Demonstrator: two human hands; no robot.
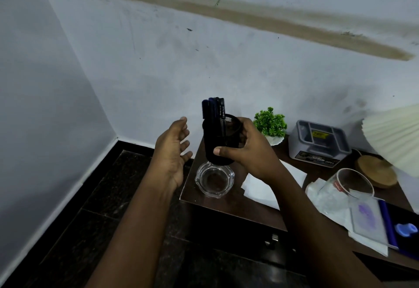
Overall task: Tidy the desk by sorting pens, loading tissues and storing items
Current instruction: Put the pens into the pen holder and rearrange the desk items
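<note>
Forearms reach over the left end of the desk: right hand grips a mesh cup, pens upright inside, above a glass dish; left hand hovers open just beside, likely ready to steady it.

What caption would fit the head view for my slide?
Right hand holds a black mesh pen holder with pens near a glass dish; left hand open beside it.
</note>
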